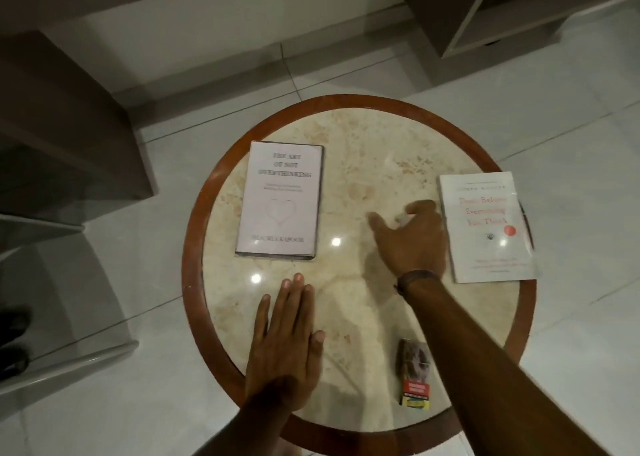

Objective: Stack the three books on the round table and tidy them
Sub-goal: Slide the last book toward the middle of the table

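Marble round table [363, 137]; two flat books; both hands' grip wide, empty

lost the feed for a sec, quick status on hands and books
Left hand flat on table, empty. Right hand open beside white book, not gripping. Pink book apart at left; only two books visible, nothing stacked. Small pack near front edge.

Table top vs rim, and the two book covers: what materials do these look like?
Table top: polished stone, probably marble; beige mottling, sharp light glints. Rim: reddish-brown, looks like varnished wood. Pink book: cover apparently matte paper, no glare. White book: glossy paperback cover, likely laminated card; faint glint.
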Demonstrator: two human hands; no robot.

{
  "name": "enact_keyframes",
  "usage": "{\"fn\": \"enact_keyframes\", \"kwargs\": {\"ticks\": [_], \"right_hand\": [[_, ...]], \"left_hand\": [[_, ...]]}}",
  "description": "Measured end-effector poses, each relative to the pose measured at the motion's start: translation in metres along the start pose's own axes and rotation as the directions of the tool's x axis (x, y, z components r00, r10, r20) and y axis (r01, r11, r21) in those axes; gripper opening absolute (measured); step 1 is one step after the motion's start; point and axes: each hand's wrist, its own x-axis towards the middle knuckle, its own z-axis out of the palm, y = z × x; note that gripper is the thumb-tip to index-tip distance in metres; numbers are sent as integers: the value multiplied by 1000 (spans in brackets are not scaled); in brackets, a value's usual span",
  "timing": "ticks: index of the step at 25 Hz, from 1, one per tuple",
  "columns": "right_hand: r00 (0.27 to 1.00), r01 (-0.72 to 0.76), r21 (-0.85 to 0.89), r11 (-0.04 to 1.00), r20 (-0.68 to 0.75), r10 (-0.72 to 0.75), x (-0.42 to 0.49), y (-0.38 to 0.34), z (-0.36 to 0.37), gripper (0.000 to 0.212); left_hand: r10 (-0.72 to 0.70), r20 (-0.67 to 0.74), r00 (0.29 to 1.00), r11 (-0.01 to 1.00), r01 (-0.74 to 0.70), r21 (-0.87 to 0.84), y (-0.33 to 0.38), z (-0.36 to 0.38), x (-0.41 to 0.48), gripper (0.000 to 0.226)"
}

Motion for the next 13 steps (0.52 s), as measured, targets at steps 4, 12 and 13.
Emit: {"fn": "enact_keyframes", "kwargs": {"ticks": [4,12,13], "right_hand": [[964,-222,-300,928,-213,162,32,83,-71,87],[958,-278,-178,944,27,287,33,95,-77,113],[953,-287,-125,950,59,296,31,92,-74,112]], "left_hand": [[5,-13,1000,1000,-5,12,-1,-1,-1,70],[0,-12,1000,1000,0,29,2,-7,0,71],[-4,-8,1000,1000,4,30,2,-8,1,71]]}}
